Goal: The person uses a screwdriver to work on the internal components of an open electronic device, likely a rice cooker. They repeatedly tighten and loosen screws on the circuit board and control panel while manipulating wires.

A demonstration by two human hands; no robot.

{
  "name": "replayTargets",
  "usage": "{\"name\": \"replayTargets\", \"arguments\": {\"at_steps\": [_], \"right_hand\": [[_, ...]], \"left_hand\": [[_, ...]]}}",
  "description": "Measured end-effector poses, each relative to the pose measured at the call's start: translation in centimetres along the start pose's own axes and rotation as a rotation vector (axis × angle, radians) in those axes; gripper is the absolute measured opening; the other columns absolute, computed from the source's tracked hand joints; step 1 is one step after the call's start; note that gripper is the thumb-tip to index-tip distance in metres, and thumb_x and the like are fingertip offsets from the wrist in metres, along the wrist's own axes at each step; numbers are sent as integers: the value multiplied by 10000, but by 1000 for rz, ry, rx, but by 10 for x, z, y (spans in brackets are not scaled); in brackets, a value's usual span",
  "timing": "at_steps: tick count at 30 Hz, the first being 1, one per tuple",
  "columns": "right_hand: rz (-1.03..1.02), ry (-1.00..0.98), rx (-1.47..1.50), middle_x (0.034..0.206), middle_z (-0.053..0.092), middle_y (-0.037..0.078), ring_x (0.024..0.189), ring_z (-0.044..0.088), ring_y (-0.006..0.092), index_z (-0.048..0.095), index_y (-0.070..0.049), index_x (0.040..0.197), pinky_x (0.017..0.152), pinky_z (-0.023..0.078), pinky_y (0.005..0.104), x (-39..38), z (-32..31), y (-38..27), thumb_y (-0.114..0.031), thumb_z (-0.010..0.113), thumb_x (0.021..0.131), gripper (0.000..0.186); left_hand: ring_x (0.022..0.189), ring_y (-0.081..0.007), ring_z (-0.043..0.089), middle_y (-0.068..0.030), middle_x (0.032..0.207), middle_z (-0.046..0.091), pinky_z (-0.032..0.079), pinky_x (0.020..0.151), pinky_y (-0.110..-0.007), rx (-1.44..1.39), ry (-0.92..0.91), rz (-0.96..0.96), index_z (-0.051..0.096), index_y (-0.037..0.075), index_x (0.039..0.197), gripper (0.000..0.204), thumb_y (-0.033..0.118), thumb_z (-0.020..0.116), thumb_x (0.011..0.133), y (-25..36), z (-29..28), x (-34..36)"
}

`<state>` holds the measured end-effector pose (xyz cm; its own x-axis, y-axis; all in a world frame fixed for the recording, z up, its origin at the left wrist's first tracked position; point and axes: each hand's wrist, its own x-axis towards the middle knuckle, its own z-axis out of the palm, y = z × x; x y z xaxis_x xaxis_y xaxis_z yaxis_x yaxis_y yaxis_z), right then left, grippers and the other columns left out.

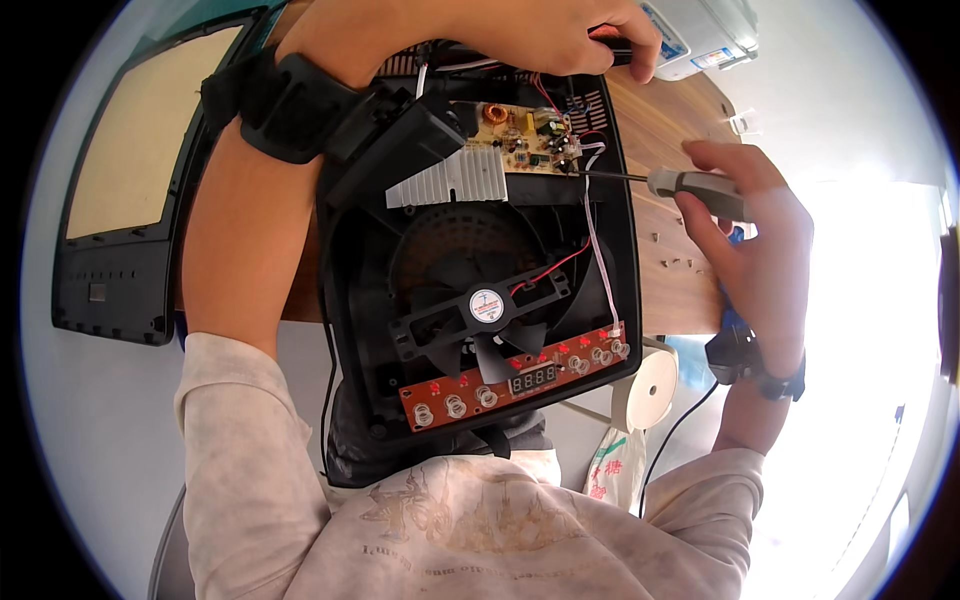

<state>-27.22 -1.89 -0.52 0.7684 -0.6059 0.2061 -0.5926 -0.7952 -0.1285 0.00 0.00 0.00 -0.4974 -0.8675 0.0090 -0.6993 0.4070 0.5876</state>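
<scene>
An open black appliance housing rests in front of me, with a fan, a red button board with a display, a finned heatsink and a circuit board. My left hand reaches across the top, fingers closed around a black object that I cannot make out. My right hand grips a grey-handled screwdriver; its shaft points left to the board's lower right edge. A tilted black plastic piece sits left of the heatsink.
A detached black cover with a beige panel lies at left. Small screws are scattered on the wooden table. A clear container stands top right. A white paper roll and plastic bag are below right.
</scene>
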Motion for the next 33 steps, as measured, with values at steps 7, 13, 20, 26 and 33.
{"name": "replayTargets", "arguments": {"at_steps": [7, 13, 20, 26, 33], "right_hand": [[150, 174, 170, 875, 704, 61, 665, 657, 128, 661, -86, 1087, 570, 502, 251, 3, 19, 7, -204, 777, 875, 269], [292, 132, -29, 745, 693, 50, 586, 660, 133, 645, -92, 1015, 551, 500, 249, -2, 12, 1, -238, 774, 877, 239], [279, 234, -6, 780, 709, 46, 646, 650, 99, 640, -92, 1048, 606, 500, 228, -20, 10, 11, -157, 792, 829, 275], [245, 415, 122, 894, 707, 56, 709, 641, 99, 638, -64, 1089, 657, 516, 239, -31, 12, 33, -60, 777, 827, 297], [274, 327, 237, 878, 702, 62, 723, 664, 118, 619, -67, 1094, 650, 523, 249, -34, 11, 25, -24, 731, 841, 279]], "left_hand": [[1063, -292, 651, -171, 1222, 664, 506, 949, -382, -2, 78, 91, 616, 70, 1271, 327, 183, 510, 983, -5, 8, -1], [1060, -280, 654, -165, 1226, 663, 507, 951, -369, 0, 84, 108, 616, 73, 1275, 337, 180, 501, 977, -9, 8, -2], [1053, -269, 655, -160, 1236, 657, 510, 948, -365, -5, 74, 98, 613, 82, 1285, 344, 173, 495, 976, -6, 6, -5], [1056, -262, 654, -158, 1240, 656, 510, 947, -364, 4, 79, 78, 617, 85, 1281, 337, 179, 496, 981, -4, 7, -5], [1050, -277, 655, -159, 1232, 657, 507, 948, -369, 32, 105, 119, 620, 85, 1269, 319, 175, 503, 986, -8, 12, -1]]}}
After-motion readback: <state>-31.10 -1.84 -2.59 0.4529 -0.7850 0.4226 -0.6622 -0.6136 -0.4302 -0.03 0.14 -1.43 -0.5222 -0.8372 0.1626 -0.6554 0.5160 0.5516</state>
